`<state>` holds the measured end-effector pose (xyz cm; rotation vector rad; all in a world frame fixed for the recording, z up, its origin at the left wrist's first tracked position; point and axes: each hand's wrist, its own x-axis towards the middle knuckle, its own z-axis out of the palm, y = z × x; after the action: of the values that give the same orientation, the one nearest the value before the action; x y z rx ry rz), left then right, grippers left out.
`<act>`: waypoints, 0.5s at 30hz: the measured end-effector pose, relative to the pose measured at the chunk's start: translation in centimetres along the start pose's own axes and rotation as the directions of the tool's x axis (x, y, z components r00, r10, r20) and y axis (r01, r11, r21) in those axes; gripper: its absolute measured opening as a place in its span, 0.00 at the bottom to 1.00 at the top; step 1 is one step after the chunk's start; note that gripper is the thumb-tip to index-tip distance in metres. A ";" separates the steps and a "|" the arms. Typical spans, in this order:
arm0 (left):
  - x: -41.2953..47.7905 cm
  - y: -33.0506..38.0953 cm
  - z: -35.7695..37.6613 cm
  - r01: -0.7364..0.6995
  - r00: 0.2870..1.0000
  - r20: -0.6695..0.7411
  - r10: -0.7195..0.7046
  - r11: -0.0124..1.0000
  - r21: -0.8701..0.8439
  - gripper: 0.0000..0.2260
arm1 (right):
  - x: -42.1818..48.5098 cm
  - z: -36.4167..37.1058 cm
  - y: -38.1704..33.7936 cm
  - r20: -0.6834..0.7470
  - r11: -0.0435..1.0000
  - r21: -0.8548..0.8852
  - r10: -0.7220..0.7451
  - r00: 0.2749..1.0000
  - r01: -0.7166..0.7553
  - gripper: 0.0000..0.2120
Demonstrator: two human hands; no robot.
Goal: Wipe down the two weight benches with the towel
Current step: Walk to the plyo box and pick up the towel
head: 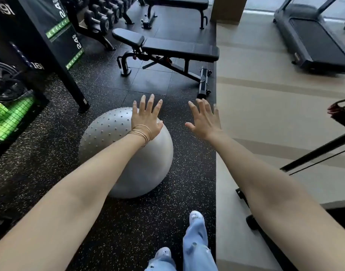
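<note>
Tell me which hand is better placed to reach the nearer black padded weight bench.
Probably the right hand: open, nothing between it and the nearer black padded bench. The left hand, also open, is over the grey studded exercise ball.

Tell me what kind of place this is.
A gym, most likely its free-weights area. A nearer bench and a farther bench stand on rubber flooring beside a dumbbell rack, with a treadmill nearby.
</note>
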<state>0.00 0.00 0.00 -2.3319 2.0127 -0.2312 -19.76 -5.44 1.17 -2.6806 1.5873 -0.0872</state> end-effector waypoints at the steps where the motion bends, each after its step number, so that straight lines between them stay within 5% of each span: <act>1: 0.9 0.5 0.0 0.012 1.000 0.003 -0.012 1.000 -0.006 0.32 | 0.6 0.0 0.6 0.001 1.000 0.006 0.005 1.000 -0.005 0.35; 15: 17.9 8.2 -0.3 0.121 0.993 0.016 -0.121 0.992 -0.029 0.31 | 14.5 0.6 15.7 0.079 0.991 -0.084 -0.097 0.992 0.103 0.34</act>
<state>-5.56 -18.86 0.61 -2.4696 1.8838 -0.1907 -26.48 -25.74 0.33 -2.7931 1.4696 0.0818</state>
